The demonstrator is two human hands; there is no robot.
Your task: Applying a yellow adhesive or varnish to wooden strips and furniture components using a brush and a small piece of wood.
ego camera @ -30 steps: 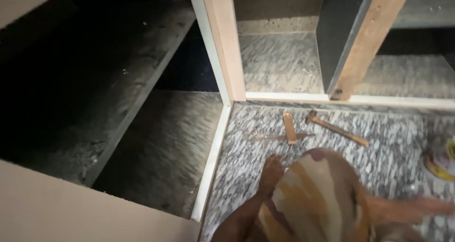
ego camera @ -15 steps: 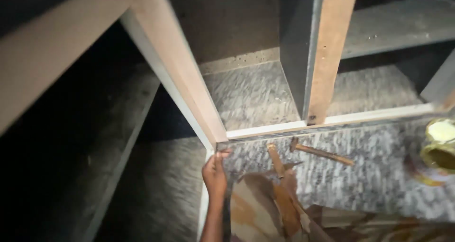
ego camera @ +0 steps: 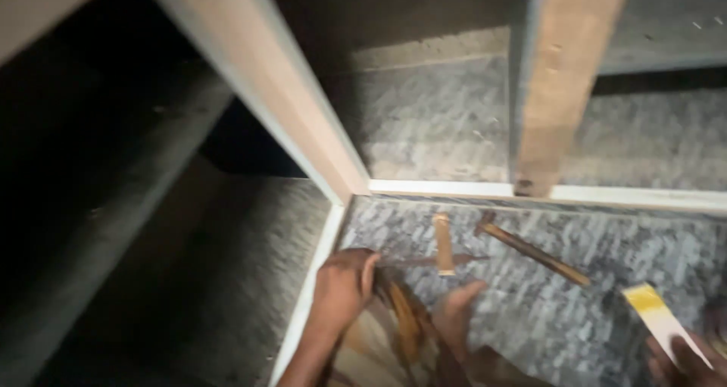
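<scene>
My left hand (ego camera: 342,285) rests with curled fingers on the speckled grey stone surface (ego camera: 545,311), by its white-edged left border (ego camera: 307,304). A brown curved strip (ego camera: 405,315) runs from beside its fingers down over striped cloth (ego camera: 375,349); whether the hand grips it is unclear. At the bottom right corner, my right hand (ego camera: 681,360) holds a flat white strip with a yellow end (ego camera: 657,319). What looks like a bare foot (ego camera: 457,311) lies between the hands. A short wooden piece (ego camera: 443,243) and a longer dark stick (ego camera: 530,252) lie on the stone ahead.
A white frame bar (ego camera: 273,92) runs diagonally from the top left to the corner. An upright wooden board (ego camera: 564,84) stands on a white sill (ego camera: 621,196). Left of the border lies a lower, dark stone level (ego camera: 227,281).
The view has swung and come closer. My left hand has come down from the corner to the stone's left edge. The right hand with the white and yellow strip has come into view.
</scene>
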